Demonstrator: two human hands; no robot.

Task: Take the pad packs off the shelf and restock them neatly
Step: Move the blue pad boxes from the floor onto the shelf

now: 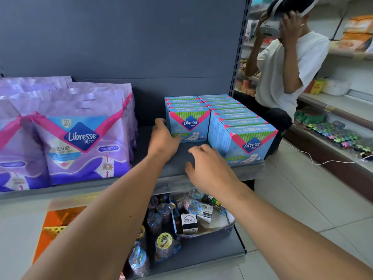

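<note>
Both bare forearms reach forward and up over the grey shelf (177,158). The left hand (164,138) lies against the left side of the short row of blue pad boxes (188,122), fingers curled round the front box's lower left corner, thumb side up. The right hand (210,166) hovers just above the shelf in front of that row, palm down, fingers loosely spread and holding nothing; its fingertips come near the longer right row of blue boxes (242,130), which runs out to the shelf's front edge. Both rows stand upright, side by side and touching. Well to the left stand purple Libresse pad bags (80,138). A person in a white shirt (282,67) crouches behind the shelf's right end
</note>
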